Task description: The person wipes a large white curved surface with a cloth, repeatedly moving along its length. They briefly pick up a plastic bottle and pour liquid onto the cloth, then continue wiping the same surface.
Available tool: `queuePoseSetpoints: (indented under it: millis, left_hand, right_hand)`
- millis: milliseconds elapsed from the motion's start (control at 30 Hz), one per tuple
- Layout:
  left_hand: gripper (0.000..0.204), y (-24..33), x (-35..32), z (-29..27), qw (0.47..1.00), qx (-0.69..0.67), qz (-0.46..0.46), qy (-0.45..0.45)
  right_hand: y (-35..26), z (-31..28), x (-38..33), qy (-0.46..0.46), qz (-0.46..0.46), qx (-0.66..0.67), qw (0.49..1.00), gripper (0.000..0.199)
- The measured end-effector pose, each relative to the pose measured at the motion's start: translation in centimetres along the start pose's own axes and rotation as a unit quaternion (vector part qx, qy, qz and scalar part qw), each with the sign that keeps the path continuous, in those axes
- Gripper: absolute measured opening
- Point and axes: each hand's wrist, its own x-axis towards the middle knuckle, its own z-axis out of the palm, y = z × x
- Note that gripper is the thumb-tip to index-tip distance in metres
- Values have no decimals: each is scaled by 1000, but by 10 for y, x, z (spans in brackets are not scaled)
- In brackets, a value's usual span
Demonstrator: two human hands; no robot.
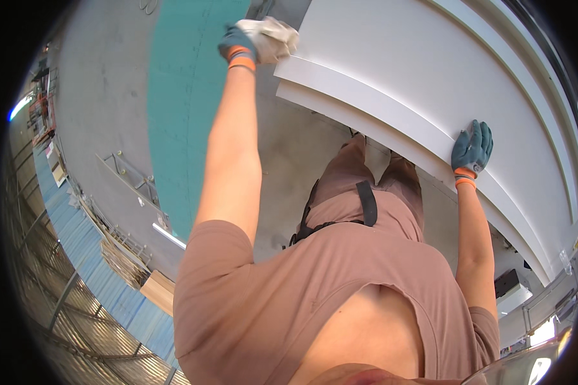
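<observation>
My left hand (236, 45), in a grey-green work glove with an orange cuff, is closed around a crumpled off-white cloth (268, 37). The cloth is at the left corner of a large white panel (392, 58); motion blurs it a little, and whether it touches the panel I cannot tell. On the panel's near edge, at the right, lies my right hand (472, 151). It wears a matching glove, rests flat with its fingers stretched out, and holds nothing.
Another white board (340, 112) shows beneath the panel, its edge standing out toward my legs. A green strip (186, 109) runs over the grey floor (109, 96) on the left. Farther left are flat wooden boards (158, 292) beside a blue corrugated wall (119, 269).
</observation>
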Motion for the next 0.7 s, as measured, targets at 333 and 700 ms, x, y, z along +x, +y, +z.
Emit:
queuePoseSetpoints:
  millis: [333,700]
  left_hand:
    - [26,-41,-70,-111,804,-318,214,-455]
    - [46,79,-304,31,885,-2,433,-174]
  right_hand:
    - [2,2,-3,8,14,6,1000,40]
    - [0,1,1,10,4,18,1000,39]
